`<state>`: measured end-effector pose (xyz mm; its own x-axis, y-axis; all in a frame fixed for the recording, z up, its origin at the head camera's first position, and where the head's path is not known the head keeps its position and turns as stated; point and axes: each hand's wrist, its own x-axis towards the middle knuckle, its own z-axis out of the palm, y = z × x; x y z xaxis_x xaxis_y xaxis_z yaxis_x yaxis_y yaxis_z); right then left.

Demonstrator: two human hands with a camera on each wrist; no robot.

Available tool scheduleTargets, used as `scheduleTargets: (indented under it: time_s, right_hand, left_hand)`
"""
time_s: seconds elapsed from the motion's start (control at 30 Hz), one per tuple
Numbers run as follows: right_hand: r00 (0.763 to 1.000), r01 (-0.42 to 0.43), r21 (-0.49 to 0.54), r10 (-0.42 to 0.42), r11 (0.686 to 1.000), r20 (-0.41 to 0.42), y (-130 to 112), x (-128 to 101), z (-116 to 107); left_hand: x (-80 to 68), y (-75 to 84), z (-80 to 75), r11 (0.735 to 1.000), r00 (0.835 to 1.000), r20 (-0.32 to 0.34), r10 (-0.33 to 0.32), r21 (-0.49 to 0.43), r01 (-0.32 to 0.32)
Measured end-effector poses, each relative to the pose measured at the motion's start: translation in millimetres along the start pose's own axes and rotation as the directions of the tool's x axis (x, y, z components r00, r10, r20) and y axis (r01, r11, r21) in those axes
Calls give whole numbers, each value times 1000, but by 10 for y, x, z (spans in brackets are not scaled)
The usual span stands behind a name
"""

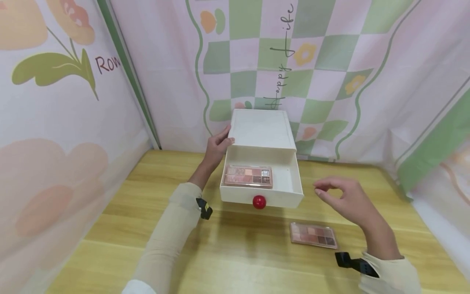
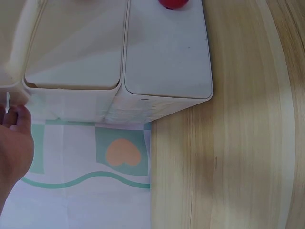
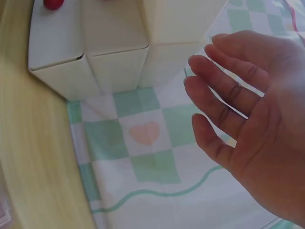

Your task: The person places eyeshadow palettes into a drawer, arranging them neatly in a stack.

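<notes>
A white drawer cabinet stands against the back curtain. Its top drawer, with a red round knob, is pulled out. An eyeshadow palette with a clear lid lies in the left part of that drawer. My left hand holds the cabinet's upper left side, thumb by the front edge; its fingers are partly hidden. To the right of the drawer, my right hand hovers in the air, fingers loosely bent and holding nothing. Below it on the table lies a second eyeshadow palette.
Lower drawers of the cabinet are closed, seen in the left wrist view. Everything stands on a wood-grain table. Patterned curtains enclose the back and both sides. Each wrist wears a black strap.
</notes>
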<state>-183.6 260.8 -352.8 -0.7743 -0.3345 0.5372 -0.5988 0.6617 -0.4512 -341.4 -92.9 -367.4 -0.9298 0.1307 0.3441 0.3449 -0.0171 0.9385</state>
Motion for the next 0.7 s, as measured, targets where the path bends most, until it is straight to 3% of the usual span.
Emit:
scheduleTargets:
  time_s: [0.33, 0.7]
  right_hand:
    - [977, -160, -25, 162, 987, 135, 217, -218, 36]
    - [966, -186, 14, 180, 982, 186, 408, -434, 176]
  left_hand:
    - [-9, 5, -1, 1000, 1000, -8, 10, 1, -10]
    - [-10, 9, 9, 1000, 1000, -15, 11, 5, -11]
